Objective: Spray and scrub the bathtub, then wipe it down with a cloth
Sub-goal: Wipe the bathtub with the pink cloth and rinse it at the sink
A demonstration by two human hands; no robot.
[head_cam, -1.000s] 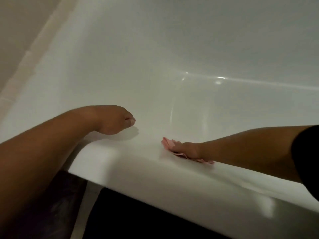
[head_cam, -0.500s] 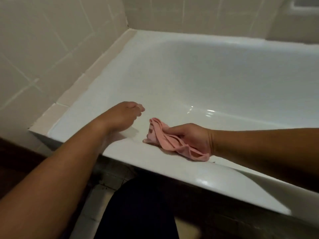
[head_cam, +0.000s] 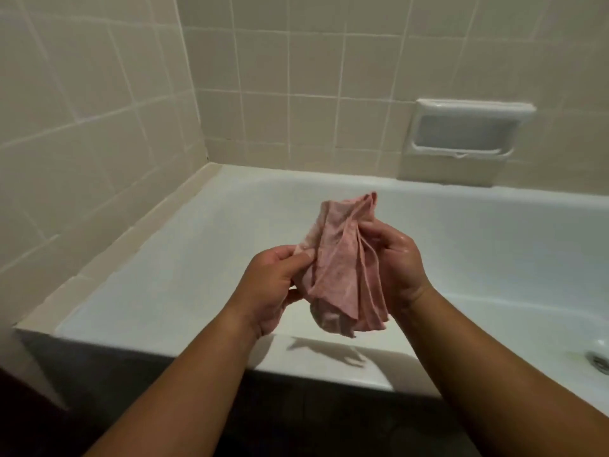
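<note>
A crumpled pink cloth [head_cam: 342,262] hangs in the air above the near rim of the white bathtub [head_cam: 184,258]. My left hand [head_cam: 270,288] pinches its left edge between thumb and fingers. My right hand [head_cam: 400,262] grips the cloth's right side, with the fingers curled into the folds. Both hands look wet. The cloth's shadow falls on the tub's near rim just below it. No spray bottle or scrubber is in view.
Beige tiled walls [head_cam: 99,110] enclose the tub at the left and back. A white recessed soap dish [head_cam: 468,131] sits in the back wall at the right. The metal drain [head_cam: 598,361] shows at the right edge. A dark floor lies below the tub's front.
My right hand lifted the cloth off the tub rim and my left hand came over to take its edge. My head rose, bringing the walls and soap dish into view.
</note>
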